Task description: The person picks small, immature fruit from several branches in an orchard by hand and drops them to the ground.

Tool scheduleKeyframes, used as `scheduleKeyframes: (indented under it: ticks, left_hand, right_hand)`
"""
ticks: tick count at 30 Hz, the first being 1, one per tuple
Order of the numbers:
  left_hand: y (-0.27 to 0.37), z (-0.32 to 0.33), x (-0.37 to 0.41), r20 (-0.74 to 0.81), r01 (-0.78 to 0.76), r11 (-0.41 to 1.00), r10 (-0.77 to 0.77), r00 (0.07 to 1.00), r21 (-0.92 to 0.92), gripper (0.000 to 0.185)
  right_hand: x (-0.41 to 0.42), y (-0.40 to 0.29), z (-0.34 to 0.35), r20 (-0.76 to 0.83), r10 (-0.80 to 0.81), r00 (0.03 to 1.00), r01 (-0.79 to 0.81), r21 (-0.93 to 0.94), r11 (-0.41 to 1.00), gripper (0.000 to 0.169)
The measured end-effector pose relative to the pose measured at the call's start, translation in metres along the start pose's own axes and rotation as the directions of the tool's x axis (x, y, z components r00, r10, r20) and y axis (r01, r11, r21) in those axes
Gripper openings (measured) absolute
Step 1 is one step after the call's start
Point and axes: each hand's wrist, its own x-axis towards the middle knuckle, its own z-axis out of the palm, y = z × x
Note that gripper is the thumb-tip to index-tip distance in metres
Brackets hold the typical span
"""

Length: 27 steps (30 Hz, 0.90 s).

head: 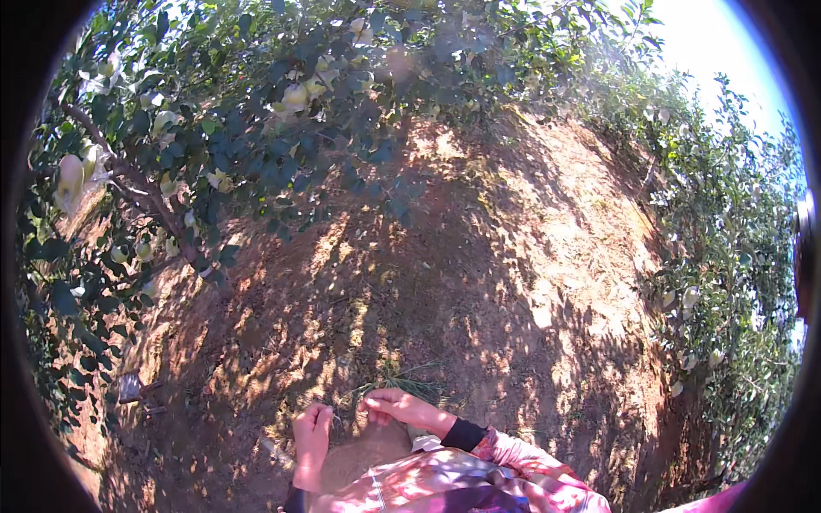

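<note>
Both hands are low in the view, in front of my patterned pink clothing. My left hand has its fingers curled, thumb against the forefinger; a thin pale bit shows near its fingertips, too small to name. A short gap to the right, my right hand reaches in with thumb and fingers close together; whether something lies between them cannot be told. A tuft of green grass grows on the ground just beyond my right hand.
Fruit tree branches with pale fruit, some in thin wrappings, hang at the upper left. More leafy trees with pale fruit or wrappings line the right. Bare brown soil in patchy shade lies between. A greyish block sits at the lower left.
</note>
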Motion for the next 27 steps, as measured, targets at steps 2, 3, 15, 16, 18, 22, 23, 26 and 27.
scheduleKeyframes:
  ticks: [2,3,15,16,18,22,23,26,27]
  left_hand:
    - [0.015,0.023,0.019,-0.009,0.012,0.987,-0.014,1.000,-0.160,0.010]
    - [0.014,0.040,0.034,-0.044,-0.022,0.983,0.014,0.999,-0.183,0.007]
    - [0.071,0.178,0.170,0.004,-0.047,0.998,0.047,0.999,-0.039,0.020]
    - [0.067,0.182,0.180,0.016,0.035,0.993,-0.034,0.999,-0.116,0.018]
    - [0.072,0.187,0.201,-0.003,0.012,0.997,-0.012,1.000,-0.077,0.013]
    - [0.089,0.194,0.256,0.006,-0.076,0.991,0.076,0.997,0.107,0.036]
    - [0.090,0.200,0.275,0.005,-0.048,0.994,0.048,0.999,0.102,0.037]
    - [0.066,0.217,0.337,0.025,-0.088,0.988,0.086,0.996,0.124,0.036]
    - [0.062,0.225,0.360,0.024,-0.141,0.979,0.139,0.990,0.148,0.030]
  right_hand:
    - [0.000,-0.012,-0.041,-0.028,0.010,1.000,-0.011,-0.034,0.999,0.032]
    - [-0.003,-0.018,-0.065,-0.076,-0.020,0.997,0.017,-0.040,0.999,0.031]
    - [-0.019,-0.170,-0.339,-0.360,-0.261,0.896,0.142,-0.325,0.935,0.025]
    - [-0.014,-0.189,-0.359,-0.402,-0.292,0.868,0.132,-0.380,0.916,0.023]
    - [-0.007,-0.237,-0.389,-0.382,-0.464,0.799,0.228,-0.521,0.822,0.021]
    - [-0.005,-0.341,-0.451,-0.416,-0.674,0.611,0.314,-0.654,0.688,0.020]
    - [-0.009,-0.367,-0.467,-0.422,-0.712,0.561,0.309,-0.691,0.653,0.021]
    - [-0.017,-0.451,-0.499,-0.395,-0.845,0.360,0.232,-0.840,0.491,0.021]
    - [-0.016,-0.477,-0.506,-0.440,-0.870,0.223,0.181,-0.858,0.480,0.020]
